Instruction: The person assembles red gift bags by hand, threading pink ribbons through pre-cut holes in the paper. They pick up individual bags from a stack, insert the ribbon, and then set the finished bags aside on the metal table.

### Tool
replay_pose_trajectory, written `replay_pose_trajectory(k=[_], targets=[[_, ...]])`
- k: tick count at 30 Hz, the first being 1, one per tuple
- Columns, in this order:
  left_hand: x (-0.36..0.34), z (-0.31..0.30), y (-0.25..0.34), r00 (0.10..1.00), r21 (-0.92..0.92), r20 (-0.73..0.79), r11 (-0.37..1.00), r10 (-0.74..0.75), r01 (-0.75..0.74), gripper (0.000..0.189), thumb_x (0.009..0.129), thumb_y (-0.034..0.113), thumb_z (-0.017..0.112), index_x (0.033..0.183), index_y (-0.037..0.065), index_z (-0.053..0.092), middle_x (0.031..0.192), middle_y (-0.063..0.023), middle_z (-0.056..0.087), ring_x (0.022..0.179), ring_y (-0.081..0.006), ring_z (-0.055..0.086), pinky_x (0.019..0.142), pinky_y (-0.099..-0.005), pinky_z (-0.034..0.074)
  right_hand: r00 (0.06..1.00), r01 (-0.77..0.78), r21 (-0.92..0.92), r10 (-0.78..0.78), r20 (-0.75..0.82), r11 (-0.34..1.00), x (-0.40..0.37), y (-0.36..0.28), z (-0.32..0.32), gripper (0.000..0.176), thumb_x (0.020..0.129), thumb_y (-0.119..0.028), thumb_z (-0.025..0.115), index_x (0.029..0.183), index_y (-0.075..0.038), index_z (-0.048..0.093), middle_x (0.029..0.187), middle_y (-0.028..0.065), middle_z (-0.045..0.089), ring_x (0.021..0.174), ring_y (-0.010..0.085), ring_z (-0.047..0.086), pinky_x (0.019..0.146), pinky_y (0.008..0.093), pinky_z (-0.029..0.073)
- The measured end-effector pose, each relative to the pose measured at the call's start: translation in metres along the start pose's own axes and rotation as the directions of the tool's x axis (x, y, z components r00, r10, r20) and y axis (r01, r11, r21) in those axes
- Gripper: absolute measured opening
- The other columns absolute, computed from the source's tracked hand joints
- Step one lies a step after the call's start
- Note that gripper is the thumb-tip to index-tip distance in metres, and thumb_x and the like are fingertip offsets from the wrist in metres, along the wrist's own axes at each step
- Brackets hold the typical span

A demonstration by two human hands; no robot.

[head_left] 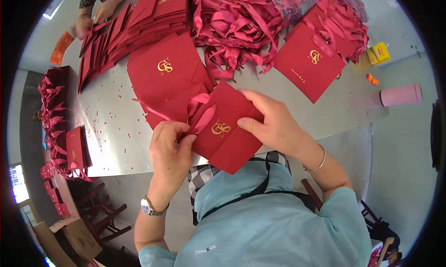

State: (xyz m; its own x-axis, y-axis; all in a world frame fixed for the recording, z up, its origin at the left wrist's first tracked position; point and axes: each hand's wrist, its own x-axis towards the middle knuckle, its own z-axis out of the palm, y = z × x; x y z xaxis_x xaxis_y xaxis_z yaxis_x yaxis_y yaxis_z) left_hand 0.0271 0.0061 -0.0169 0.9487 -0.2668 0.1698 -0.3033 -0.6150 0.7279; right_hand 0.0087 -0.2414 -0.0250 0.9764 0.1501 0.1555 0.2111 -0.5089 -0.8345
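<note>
A red paper bag (232, 123) with a gold monogram lies tilted between my hands, over the table's front edge. My left hand (171, 144) pinches its upper left edge, where a pink ribbon loop (202, 112) comes out. My right hand (274, 120) grips the bag's right side, thumb on the front face and fingers at the far edge. Under and beyond it, more flat red bags (162, 65) lie on the metal table (111, 141). A loose ribbon end (151, 109) sticks out to the left of the bag.
Stacked red bags (139, 23) and a ribbon heap (237, 23) fill the far side. Another bag (309, 60) lies right, near a yellow packet (378, 53) and pink bottle (401, 95). Another person's hands (95, 18) touch the stack at far left. Cardboard boxes (76, 237) stand lower left.
</note>
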Motion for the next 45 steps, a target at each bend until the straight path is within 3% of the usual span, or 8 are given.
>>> replay_pose_trajectory(k=[5, 8, 11, 18, 24, 35, 41, 45], targets=[[-0.006, -0.019, 0.018, 0.965, 0.100, -0.190, 0.981, 0.180, -0.164, 0.032, 0.078, -0.002, 0.072, 0.107, 0.000, 0.061, 0.098, -0.0121, 0.062, 0.087, -0.0247, 0.062, 0.078, -0.0342, 0.052, 0.965, 0.101, 0.027, -0.091, -0.247, 0.995, 0.014, -0.046, -0.031, 0.033, 0.083, -0.002, 0.072, 0.115, 0.002, 0.063, 0.086, 0.0036, 0.065, 0.073, 0.0104, 0.059, 0.066, 0.0271, 0.049], [-0.015, -0.036, 0.019, 0.990, -0.233, -0.128, 0.969, 0.052, -0.081, 0.028, 0.093, 0.011, 0.064, 0.117, -0.001, 0.058, 0.109, -0.0111, 0.060, 0.092, -0.0191, 0.062, 0.081, -0.0334, 0.053, 0.724, 0.475, -0.492, -0.642, -0.253, 0.730, 0.026, -0.065, -0.029, 0.036, 0.076, -0.004, 0.074, 0.111, -0.003, 0.067, 0.095, 0.0095, 0.068, 0.073, 0.0221, 0.066, 0.062, 0.0303, 0.050], [-0.004, -0.040, 0.034, 0.990, -0.819, -0.129, 0.569, -0.062, -0.071, 0.049, 0.101, 0.014, 0.046, 0.145, -0.004, 0.034, 0.123, -0.0143, 0.056, 0.103, -0.0204, 0.061, 0.081, -0.0350, 0.057, 0.753, 0.498, -0.606, -0.656, -0.053, 0.621, 0.018, -0.089, 0.007, 0.037, 0.072, -0.015, 0.069, 0.108, -0.006, 0.068, 0.084, 0.0037, 0.060, 0.069, 0.0163, 0.060, 0.055, 0.0271, 0.045], [0.004, -0.035, -0.040, 0.912, -0.622, -0.036, 0.723, -0.409, 0.300, 0.049, 0.091, -0.002, 0.058, 0.138, -0.002, 0.047, 0.122, -0.0130, 0.057, 0.104, -0.0161, 0.059, 0.088, -0.0291, 0.052, 0.861, 0.502, -0.152, -0.508, -0.001, 0.851, 0.034, -0.049, 0.058, 0.027, 0.082, -0.016, 0.067, 0.107, -0.005, 0.065, 0.091, 0.0076, 0.065, 0.081, 0.0245, 0.064, 0.065, 0.0354, 0.053], [0.010, -0.024, -0.043, 0.909, 0.403, -0.394, 0.914, 0.136, 0.038, 0.059, 0.084, -0.001, 0.066, 0.140, 0.002, 0.045, 0.129, -0.0203, 0.052, 0.117, -0.0338, 0.053, 0.090, -0.0388, 0.051, 0.975, 0.193, -0.527, -0.222, 0.008, 0.828, 0.073, 0.010, 0.007, 0.025, 0.084, -0.011, 0.063, 0.109, -0.006, 0.064, 0.104, 0.0120, 0.066, 0.090, 0.0321, 0.065, 0.072, 0.0432, 0.052], [0.042, -0.012, -0.023, 0.917, 0.407, -0.137, 0.865, 0.375, -0.293, 0.027, 0.079, 0.005, 0.071, 0.106, 0.002, 0.067, 0.111, -0.0139, 0.064, 0.101, -0.0314, 0.059, 0.087, -0.0406, 0.047, 0.905, 0.202, -0.562, -0.372, -0.205, 0.802, 0.030, -0.002, -0.045, 0.017, 0.084, -0.002, 0.065, 0.101, -0.005, 0.068, 0.087, 0.0111, 0.069, 0.075, 0.0276, 0.068, 0.063, 0.0313, 0.054], [0.058, -0.013, -0.021, 0.958, 0.444, -0.101, 0.874, 0.267, -0.197, 0.032, 0.079, 0.005, 0.070, 0.110, 0.001, 0.065, 0.099, -0.0118, 0.064, 0.093, -0.0310, 0.058, 0.085, -0.0404, 0.046, 0.978, -0.007, 0.170, 0.043, -0.206, 0.985, -0.010, -0.026, -0.061, 0.013, 0.090, 0.002, 0.061, 0.101, 0.000, 0.068, 0.088, 0.0047, 0.068, 0.072, 0.0102, 0.062, 0.061, 0.0223, 0.047], [0.065, -0.012, -0.017, 0.976, 0.434, -0.068, 0.887, 0.208, -0.159, 0.032, 0.079, 0.008, 0.071, 0.109, 0.004, 0.065, 0.097, -0.0096, 0.062, 0.096, -0.0300, 0.056, 0.085, -0.0402, 0.043, 0.929, 0.155, 0.613, 0.096, -0.357, 0.775, 0.013, -0.043, -0.083, 0.024, 0.095, 0.000, 0.054, 0.117, 0.001, 0.061, 0.096, 0.0043, 0.064, 0.070, 0.0035, 0.049, 0.059, 0.0171, 0.037]])
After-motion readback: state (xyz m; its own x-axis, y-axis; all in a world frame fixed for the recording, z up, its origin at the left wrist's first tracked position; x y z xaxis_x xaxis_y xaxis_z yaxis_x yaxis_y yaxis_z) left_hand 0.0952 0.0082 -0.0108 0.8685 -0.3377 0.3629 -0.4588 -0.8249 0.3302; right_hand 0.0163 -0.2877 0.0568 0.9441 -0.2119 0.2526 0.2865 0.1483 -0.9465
